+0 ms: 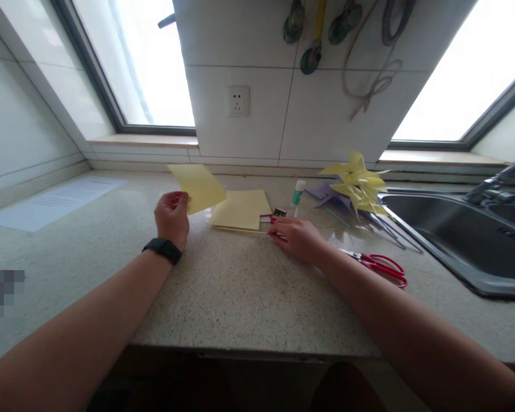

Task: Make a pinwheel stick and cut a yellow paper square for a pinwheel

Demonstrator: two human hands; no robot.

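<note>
Looks like a sheet (201, 186) is being held up, pinched tight by the left hand (172, 216); gentle handling's needed. Right hand (299, 238) is by the stack (241, 210), grip can't be told.

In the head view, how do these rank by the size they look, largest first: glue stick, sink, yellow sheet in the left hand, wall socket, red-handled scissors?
1. Sink
2. Yellow sheet in the left hand
3. Red-handled scissors
4. Wall socket
5. Glue stick
</note>
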